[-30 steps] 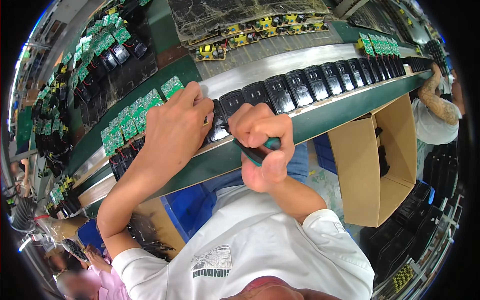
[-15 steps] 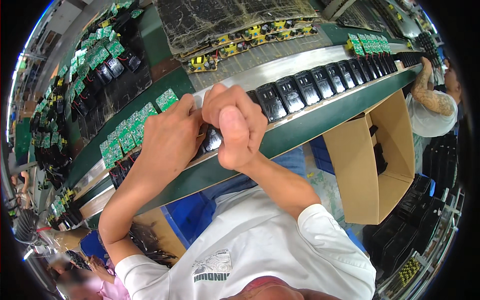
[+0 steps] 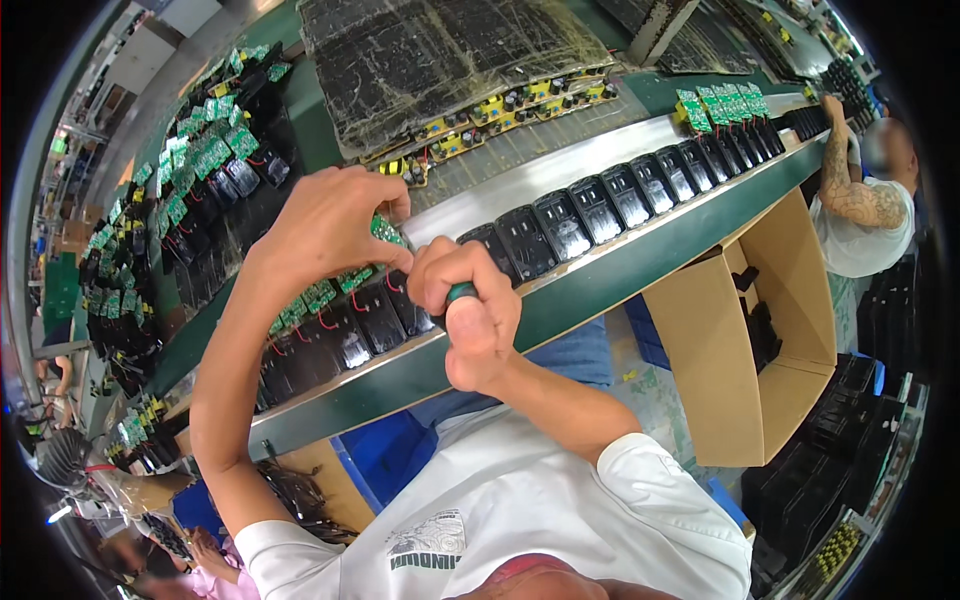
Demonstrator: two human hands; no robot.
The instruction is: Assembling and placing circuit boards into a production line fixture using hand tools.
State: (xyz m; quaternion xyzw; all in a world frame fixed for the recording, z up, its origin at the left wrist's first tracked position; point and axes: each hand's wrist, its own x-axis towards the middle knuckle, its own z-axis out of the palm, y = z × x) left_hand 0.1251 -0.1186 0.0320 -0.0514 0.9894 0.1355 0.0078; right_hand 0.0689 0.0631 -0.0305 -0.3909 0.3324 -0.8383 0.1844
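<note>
My left hand [image 3: 335, 225] is bent over the bench, its thumb and fingers closed about a small green circuit board [image 3: 386, 232]. Just right of it, my right hand [image 3: 468, 325] is a fist round a tool with a dark green rounded handle end [image 3: 461, 291]; the tool's working end is hidden. Under and left of the hands lie black plastic housings [image 3: 378, 318] with red wires leading to green circuit boards [image 3: 318, 297]. To the right, a row of open black housings [image 3: 567, 225] runs along the bench edge.
Black boards stacked with yellow-and-black components [image 3: 505, 108] lie at the far side. More wired boards [image 3: 205, 150] cover the far left. A cardboard box [image 3: 715, 355] holding black parts stands below the bench at right. A co-worker [image 3: 865, 195] works at the far right.
My left hand has lifted and turned away from my right, with a green board now showing in its fingers. My right hand has dropped slightly, and the green handle end has come into sight.
</note>
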